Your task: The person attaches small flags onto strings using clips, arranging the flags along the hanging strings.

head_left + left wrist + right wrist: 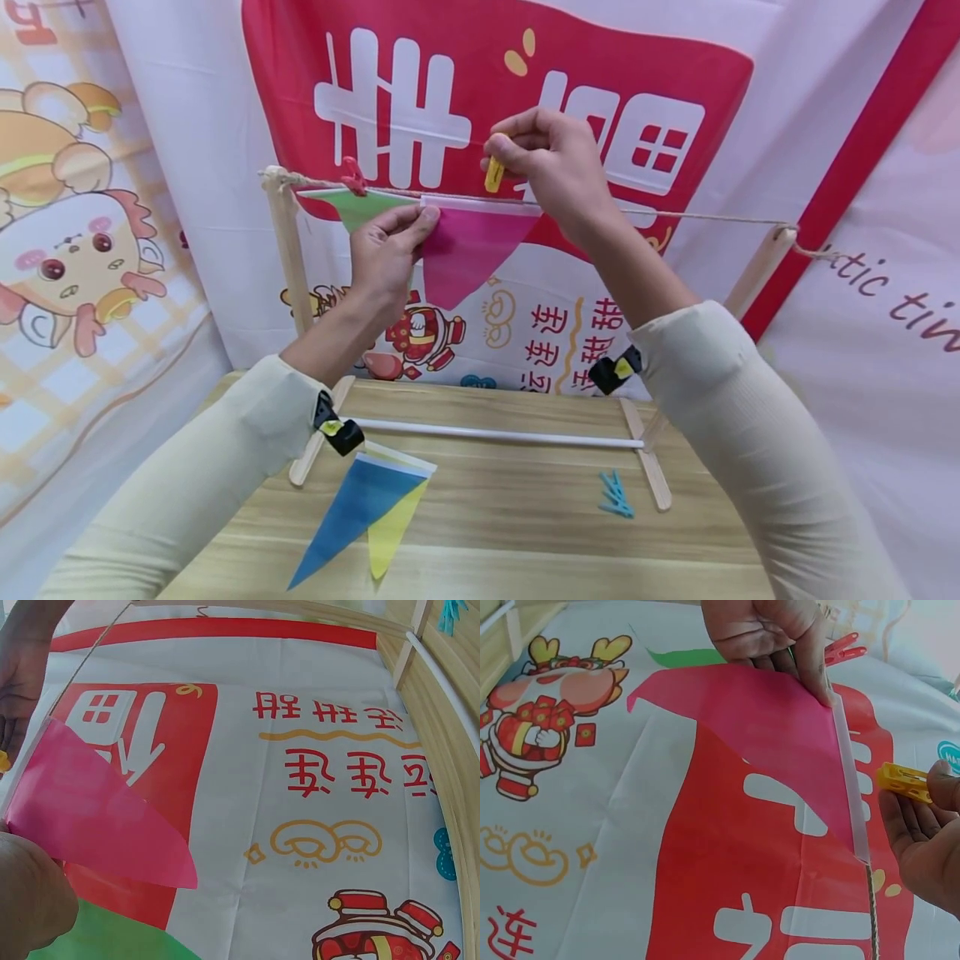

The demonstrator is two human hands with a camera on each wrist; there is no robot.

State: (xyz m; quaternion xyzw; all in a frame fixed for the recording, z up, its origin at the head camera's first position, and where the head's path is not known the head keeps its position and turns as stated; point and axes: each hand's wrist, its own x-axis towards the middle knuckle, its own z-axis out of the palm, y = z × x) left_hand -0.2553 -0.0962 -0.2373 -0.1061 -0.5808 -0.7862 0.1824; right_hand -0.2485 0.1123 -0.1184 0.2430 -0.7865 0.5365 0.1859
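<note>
My left hand (386,254) pinches the upper left corner of a pink triangular pennant (476,250), whose white top edge lies along the twine (697,217). A yellow clothespin (495,164) is between the thumb and fingers of my right hand (558,162), just above the twine and apart from the pennant. In the right wrist view the yellow clothespin (906,782) points toward the pennant's white edge. Left of the pink pennant, a green pennant (348,202) hangs from the twine under a red clothespin (354,177); my left hand partly hides it.
The twine runs between two wooden posts (285,242) joined low down by a white rod (487,431). On the wooden table (525,533) lie a blue pennant (360,512) overlapping a yellow pennant (397,525). Several blue clothespins (617,496) lie at the right. A printed cloth (202,125) hangs behind.
</note>
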